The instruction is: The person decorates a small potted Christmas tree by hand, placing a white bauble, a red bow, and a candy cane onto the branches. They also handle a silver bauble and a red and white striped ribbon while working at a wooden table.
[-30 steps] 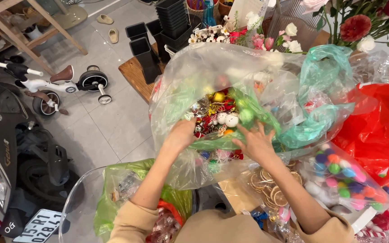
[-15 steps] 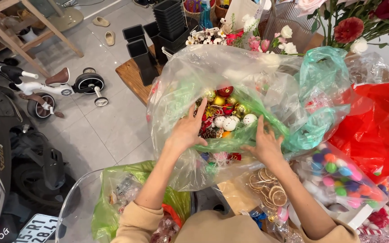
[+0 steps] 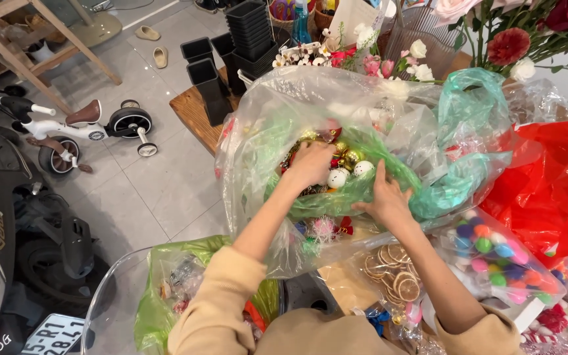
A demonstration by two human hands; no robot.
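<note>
Head view: left hand [image 3: 310,164] closes over small baubles [image 3: 345,172] — gold, white, red — inside a green bag [image 3: 389,177] within a clear bag [image 3: 258,131]; right hand [image 3: 386,200], open, presses the green edge. Tiled floor [image 3: 159,184] lies open leftward.

Left hand's [image 3: 310,164] fingertips hidden among baubles [image 3: 344,169].

Both hands, left hand [image 3: 310,164] and right hand [image 3: 386,200], dig into green bag [image 3: 428,190] of baubles [image 3: 344,172].

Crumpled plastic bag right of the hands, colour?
Red, seen in the head view.
</note>
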